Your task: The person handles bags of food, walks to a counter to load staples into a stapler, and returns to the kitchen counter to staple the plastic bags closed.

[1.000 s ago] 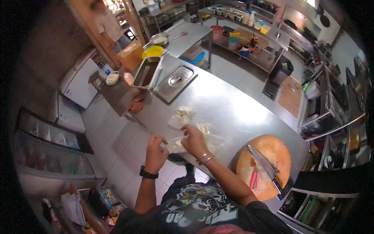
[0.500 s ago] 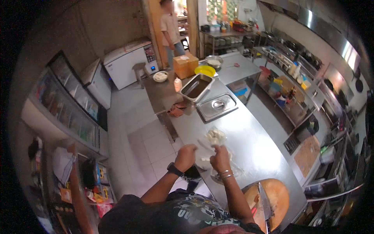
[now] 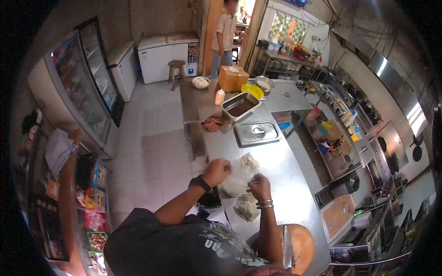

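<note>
My left hand [image 3: 217,172], with a dark watch on the wrist, is closed on the edge of a clear plastic bag [image 3: 235,180]. Bangles circle the wrist of my right hand [image 3: 260,187], whose fingers pinch the same bag from the other side. White pieces [image 3: 249,163] show in the far end of the plastic; their exact kind is unclear. Close below my right hand, a second plastic bag [image 3: 247,208] with pale contents rests on the steel table [image 3: 294,184]. Near my right forearm, a knife [image 3: 287,246] lies on a round wooden chopping board [image 3: 301,250].
Farther along the table are a steel lid [image 3: 258,132], a deep steel pan [image 3: 241,106], a squeeze bottle [image 3: 219,97], a yellow bowl [image 3: 252,91] and a cardboard box [image 3: 233,78]. A person [image 3: 224,37] stands by the doorway. Shelves [image 3: 94,202] line the left side.
The camera view has shifted, showing more of the room's far side. The plastic bag is now spread more visibly between my hands, and the second bag shows more clearly.
</note>
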`<state>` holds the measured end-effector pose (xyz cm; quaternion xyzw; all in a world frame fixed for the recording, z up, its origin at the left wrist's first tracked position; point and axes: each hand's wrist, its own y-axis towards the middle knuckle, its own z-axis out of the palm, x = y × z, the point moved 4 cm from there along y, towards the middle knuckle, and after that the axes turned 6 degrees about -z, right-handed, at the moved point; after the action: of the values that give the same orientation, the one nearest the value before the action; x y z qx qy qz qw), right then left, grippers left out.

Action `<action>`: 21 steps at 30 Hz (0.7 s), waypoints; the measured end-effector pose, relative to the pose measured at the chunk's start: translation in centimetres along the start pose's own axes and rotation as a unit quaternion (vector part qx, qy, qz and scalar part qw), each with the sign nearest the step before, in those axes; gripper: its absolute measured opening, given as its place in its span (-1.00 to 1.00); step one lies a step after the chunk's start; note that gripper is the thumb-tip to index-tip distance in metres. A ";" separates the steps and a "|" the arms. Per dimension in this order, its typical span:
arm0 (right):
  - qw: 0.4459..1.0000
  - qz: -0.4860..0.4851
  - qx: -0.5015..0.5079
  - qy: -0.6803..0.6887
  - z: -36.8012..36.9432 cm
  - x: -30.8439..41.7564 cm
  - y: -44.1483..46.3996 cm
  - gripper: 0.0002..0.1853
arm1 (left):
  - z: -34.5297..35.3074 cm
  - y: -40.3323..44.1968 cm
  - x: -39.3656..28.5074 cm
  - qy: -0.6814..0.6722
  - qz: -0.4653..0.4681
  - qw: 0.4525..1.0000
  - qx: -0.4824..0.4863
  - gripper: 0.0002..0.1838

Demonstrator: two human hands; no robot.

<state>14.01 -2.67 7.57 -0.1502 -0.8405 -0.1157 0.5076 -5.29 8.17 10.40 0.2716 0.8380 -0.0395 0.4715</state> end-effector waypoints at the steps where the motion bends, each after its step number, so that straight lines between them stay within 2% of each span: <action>1: 0.998 -0.049 -0.028 0.002 0.0 0.1 -0.2 -0.89 | 0.5 0.0 0.3 -0.001 0.002 1.000 -0.002 -0.92; 2: 1.000 -0.018 0.018 0.016 0.4 -0.5 -0.1 -0.90 | 0.8 0.0 0.6 -0.015 0.001 1.000 -0.008 -0.92; 6: 0.996 0.040 0.050 0.054 0.2 -1.7 0.3 -0.79 | 0.2 0.6 0.8 -0.035 0.023 0.997 -0.057 -0.91; 7: 0.979 -0.036 -0.028 0.198 0.3 -2.8 0.4 -0.73 | 0.0 0.7 0.4 -0.037 0.023 0.997 -0.057 -0.91; 9: 0.930 -0.115 -0.104 0.334 0.1 -3.5 -0.6 -0.67 | -0.4 1.3 -0.1 -0.155 -0.079 0.984 0.026 -0.91; 11: 0.873 -0.103 -0.177 0.443 -0.1 -4.1 -2.4 -0.36 | -0.5 1.8 -2.2 -0.154 -0.076 0.984 0.048 -0.91; 12: 0.938 -0.073 -0.123 0.317 0.6 -6.0 -2.5 -0.06 | -0.2 2.1 -3.3 -0.150 -0.074 0.983 0.073 -0.91; 13: 0.974 -0.103 -0.084 0.181 2.0 -6.1 -3.2 -0.10 | 0.0 2.3 -4.3 -0.152 -0.077 0.983 0.073 -0.91; 14: 0.986 -0.086 -0.020 0.142 3.2 -7.5 -2.5 -0.18 | 0.2 2.7 -5.7 -0.146 -0.021 0.986 0.074 -0.91; 15: 0.992 -0.063 0.043 0.105 4.2 -9.0 -2.5 -0.26 | 0.5 2.7 -7.0 -0.140 0.032 0.986 0.081 -0.90; 16: 0.995 0.017 0.088 0.046 3.8 -7.0 -2.6 -0.40 | 0.4 3.0 -8.1 -0.166 0.025 0.979 0.114 -0.91; 17: 0.996 0.010 0.084 0.039 2.9 -5.0 -1.4 -0.52 | 0.2 3.4 -9.2 -0.193 0.017 0.970 0.145 -0.91; 18: 0.996 0.004 0.081 0.033 2.1 -3.0 -0.1 -0.62 | -0.9 3.9 -10.6 -0.195 0.032 0.972 0.130 -0.93; 19: 0.993 -0.091 0.022 0.078 1.2 -1.8 1.0 -0.68 | -1.7 4.8 -11.5 -0.195 0.050 0.973 0.114 -0.94; 21: 0.968 -0.165 -0.002 0.191 -1.0 4.2 1.9 -0.70 | -3.6 7.4 -11.9 -0.306 0.153 0.939 0.019 -0.70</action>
<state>13.63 -0.72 11.85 0.0141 -0.7407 -0.2261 0.6324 0.43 10.59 23.46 0.3808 0.6006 -0.0640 0.7001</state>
